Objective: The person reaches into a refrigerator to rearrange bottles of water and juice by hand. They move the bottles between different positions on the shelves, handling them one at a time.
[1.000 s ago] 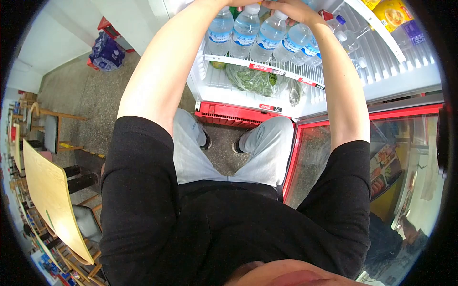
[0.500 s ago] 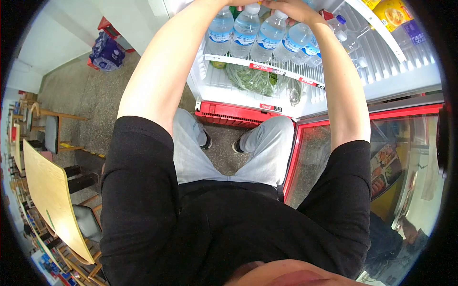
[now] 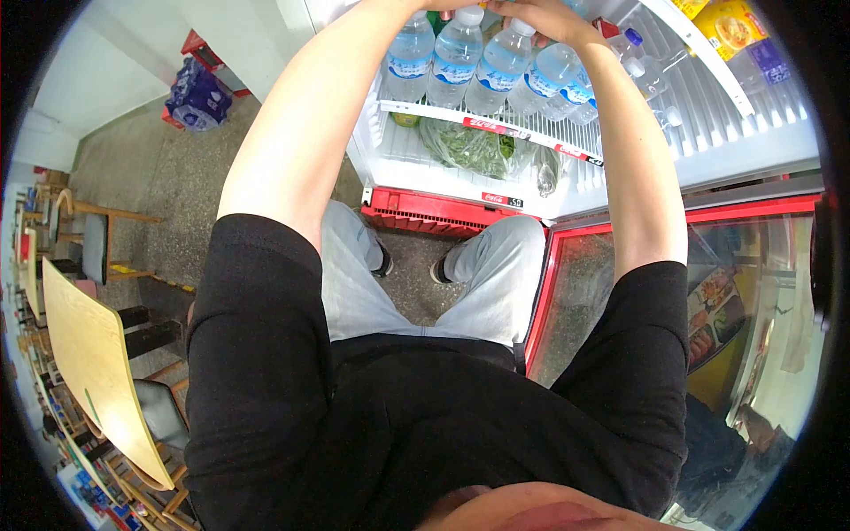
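Both my arms reach into an opened drinks fridge at the top of the view. My left hand (image 3: 443, 3) is mostly cut off by the upper edge, above the clear water bottles (image 3: 457, 49), so its fingers cannot be read. Just behind the bottle caps is my right hand (image 3: 542, 16), its fingers bent inward toward the left hand. What they close on lies at the frame's edge and cannot be made out. The bottles stand upright in a row on the white wire shelf (image 3: 425, 111), with blue labels facing me.
Below the shelf lies a bag of leafy greens (image 3: 478, 150). The red-framed glass door (image 3: 567, 292) stands open at my right. Yellow packages (image 3: 728, 28) sit at the upper right. Left are a wooden table (image 3: 97, 354), chairs and a purple wrapped pack (image 3: 198, 96).
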The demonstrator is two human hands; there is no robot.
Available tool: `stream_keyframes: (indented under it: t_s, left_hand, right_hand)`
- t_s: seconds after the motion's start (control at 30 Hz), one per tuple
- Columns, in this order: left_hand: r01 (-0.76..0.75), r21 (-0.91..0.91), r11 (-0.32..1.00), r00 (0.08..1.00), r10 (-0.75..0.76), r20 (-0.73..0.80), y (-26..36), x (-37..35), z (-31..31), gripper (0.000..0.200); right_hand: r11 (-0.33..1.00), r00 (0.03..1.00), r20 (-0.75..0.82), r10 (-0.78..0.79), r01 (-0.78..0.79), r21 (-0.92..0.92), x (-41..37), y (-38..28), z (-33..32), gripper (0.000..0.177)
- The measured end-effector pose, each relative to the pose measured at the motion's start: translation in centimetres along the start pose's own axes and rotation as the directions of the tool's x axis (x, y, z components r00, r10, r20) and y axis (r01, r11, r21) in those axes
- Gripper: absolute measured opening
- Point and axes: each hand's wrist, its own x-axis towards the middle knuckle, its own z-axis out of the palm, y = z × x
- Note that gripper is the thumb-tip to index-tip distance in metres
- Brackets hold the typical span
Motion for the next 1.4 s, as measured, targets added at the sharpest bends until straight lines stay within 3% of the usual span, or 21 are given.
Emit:
stream_keyframes:
  t_s: [0.93, 1.03, 1.13, 1.2, 1.23, 1.33, 1.4]
  left_hand:
    - [0.015, -0.032, 0.999, 1.0, -0.015, -0.011, 0.4, -0.5, -0.2, 0.07]
    - [0.043, 0.006, 0.999, 0.999, -0.043, -0.025, 0.5, -0.2, 0.0, 0.071]
    - [0.069, 0.034, 0.997, 0.997, -0.068, -0.048, 0.0, 0.4, 0.2, 0.074]
    - [0.038, 0.008, 0.999, 0.998, -0.037, -0.043, -1.7, 1.2, 0.8, 0.077]
    - [-0.092, 0.037, 0.995, 0.993, 0.095, -0.075, -2.3, 1.2, 1.0, 0.078]
    - [0.053, -0.061, 0.997, 0.998, -0.056, -0.039, -0.7, 0.4, 0.2, 0.076]
    - [0.027, -0.006, 1.0, 0.994, -0.027, -0.11, -1.4, 1.0, 0.8, 0.072]
  right_hand:
    - [0.999, 1.0, 0.008, 0.02, -0.02, 0.032, -0.2, -0.3, -0.2, 0.06]
    - [0.988, 0.991, -0.005, -0.133, 0.133, 0.075, -2.1, -1.0, -0.4, 0.065]
    - [0.999, 0.999, -0.022, 0.039, -0.039, 0.011, 0.0, -0.1, -0.1, 0.071]
    - [0.998, 0.998, -0.019, 0.064, -0.065, -0.024, 0.1, 0.3, -0.3, 0.077]
    - [0.997, 0.997, -0.02, 0.075, -0.076, -0.017, 0.2, 0.4, -0.2, 0.078]
    - [0.998, 0.998, -0.025, 0.052, -0.053, -0.022, -0.3, 0.2, -0.4, 0.083]
    - [0.998, 0.999, -0.013, 0.05, -0.05, -0.03, -0.6, 0.1, -0.6, 0.086]
